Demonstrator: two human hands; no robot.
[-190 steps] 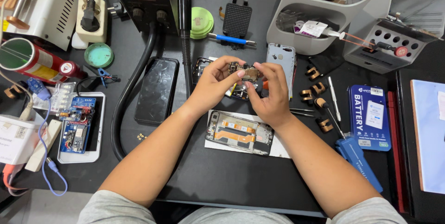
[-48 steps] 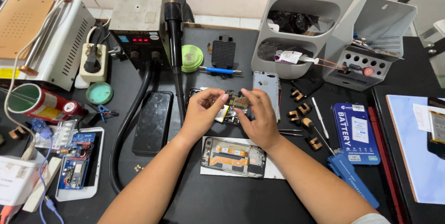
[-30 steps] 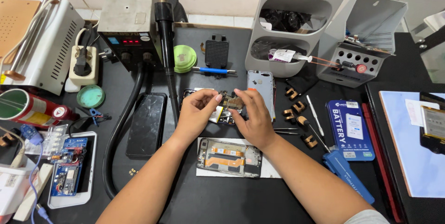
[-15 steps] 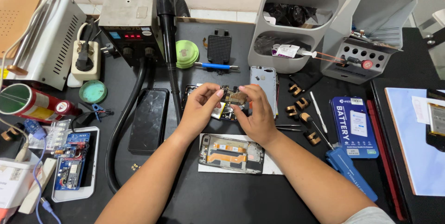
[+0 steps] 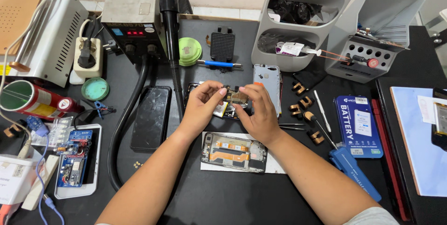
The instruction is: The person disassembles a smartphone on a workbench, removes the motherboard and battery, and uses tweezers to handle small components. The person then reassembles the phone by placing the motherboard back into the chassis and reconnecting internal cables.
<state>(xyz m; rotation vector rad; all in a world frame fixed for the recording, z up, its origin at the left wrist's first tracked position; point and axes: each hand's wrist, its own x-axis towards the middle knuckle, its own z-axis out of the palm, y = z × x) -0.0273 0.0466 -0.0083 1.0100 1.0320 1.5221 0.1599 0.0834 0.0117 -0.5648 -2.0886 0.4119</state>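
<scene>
Change since the earlier views: little is altered; both hands are kept at the same spot over the middle of the counter, the small shifts in the surrounding things being laid to head movement, and the work is judged to be at the same fine stage. Left hand: grip pinched, thumb and forefinger closed on the left edge of a small circuit board. Right hand: grip likewise closed on the right side of the same board, fingertips curled over its top. Circuit board: held by both hands just above an opened phone body, which lies on the counter beneath the hands and is largely hidden by them; whether board and body are touching cannot be told. Nearer, just below the wrists: a second opened phone frame with orange flex strips, laid on white paper. Left of the hands: a dark phone, lying flat, beside the black hose of a hot-air station. Right of the hands: a silver phone back cover, brass-coloured bits, a blue battery box. Far side: a grey organiser, a green tape roll, a blue-handled tool. Far left: a blue circuit board on a white tray.
</scene>
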